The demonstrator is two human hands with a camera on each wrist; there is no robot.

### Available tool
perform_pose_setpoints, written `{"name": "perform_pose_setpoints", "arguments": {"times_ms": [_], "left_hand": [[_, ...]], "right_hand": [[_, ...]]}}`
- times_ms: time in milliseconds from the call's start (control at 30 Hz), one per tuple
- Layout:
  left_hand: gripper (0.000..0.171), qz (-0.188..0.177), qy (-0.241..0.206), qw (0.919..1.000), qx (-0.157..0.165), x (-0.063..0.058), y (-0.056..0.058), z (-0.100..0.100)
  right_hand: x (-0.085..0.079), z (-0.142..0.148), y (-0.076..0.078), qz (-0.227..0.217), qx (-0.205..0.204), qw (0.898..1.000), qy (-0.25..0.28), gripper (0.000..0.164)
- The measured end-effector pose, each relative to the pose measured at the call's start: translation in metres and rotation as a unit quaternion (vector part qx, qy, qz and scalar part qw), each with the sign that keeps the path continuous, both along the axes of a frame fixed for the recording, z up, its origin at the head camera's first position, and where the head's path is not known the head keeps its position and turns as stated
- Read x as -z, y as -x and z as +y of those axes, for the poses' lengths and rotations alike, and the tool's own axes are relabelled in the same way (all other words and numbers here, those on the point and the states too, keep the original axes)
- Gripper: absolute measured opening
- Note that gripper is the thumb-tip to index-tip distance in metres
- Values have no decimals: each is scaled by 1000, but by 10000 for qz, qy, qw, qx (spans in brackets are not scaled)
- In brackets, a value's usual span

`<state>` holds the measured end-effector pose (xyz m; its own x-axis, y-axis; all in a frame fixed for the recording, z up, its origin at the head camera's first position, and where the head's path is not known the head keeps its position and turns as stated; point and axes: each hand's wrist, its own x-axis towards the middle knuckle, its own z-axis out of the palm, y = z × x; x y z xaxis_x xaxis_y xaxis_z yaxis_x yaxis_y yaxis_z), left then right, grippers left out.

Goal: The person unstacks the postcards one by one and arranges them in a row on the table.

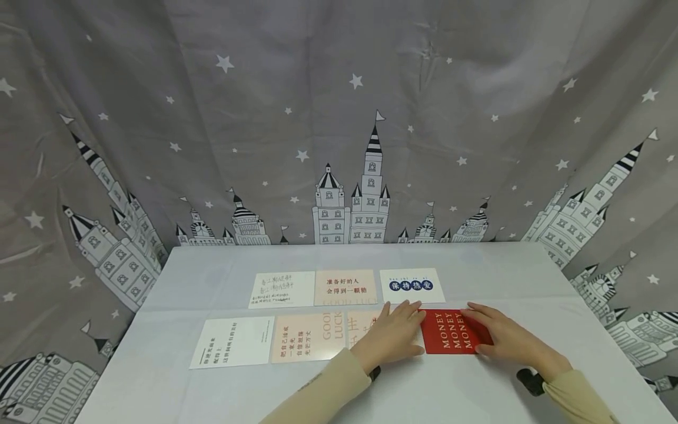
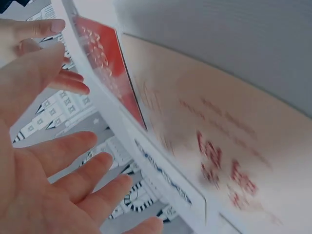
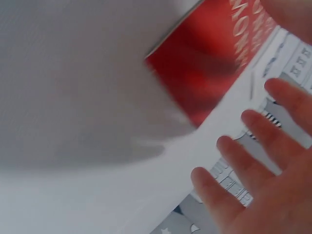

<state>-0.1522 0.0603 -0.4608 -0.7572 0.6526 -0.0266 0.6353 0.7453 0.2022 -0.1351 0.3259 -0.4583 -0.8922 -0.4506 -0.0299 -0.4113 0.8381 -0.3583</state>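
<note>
A red card (image 1: 447, 341) printed with "MONEY" in several lines lies flat on the white table in the head view. My left hand (image 1: 389, 334) is at its left edge, partly covering a pale peach card (image 1: 357, 328). At the red card's right side is my right hand (image 1: 505, 335), its fingertips over that edge. Both hands have their fingers extended and spread in the wrist views. Whether the fingertips press on the red card, I cannot tell. Behind the left hand lies a white card (image 1: 412, 287) with blue round characters.
Along the front row are a white card (image 1: 238, 341) and a peach card (image 1: 299, 341). Farther back lie a handwritten-style white card (image 1: 281, 290) and another peach card (image 1: 346, 287). A grey curtain (image 1: 265, 88) with castles and stars hangs behind the white table (image 1: 159, 377).
</note>
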Motion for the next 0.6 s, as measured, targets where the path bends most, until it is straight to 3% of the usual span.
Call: {"name": "perform_pose_setpoints", "arguments": {"times_ms": [300, 600], "left_hand": [[69, 297, -173, 9992, -182, -10, -1, -42], [67, 481, -371, 9972, -436, -25, -11, -86]], "right_hand": [[-14, -25, -2, -177, 521, 9981, 283, 67], [-30, -56, -9, 643, 252, 9966, 444, 64]]}}
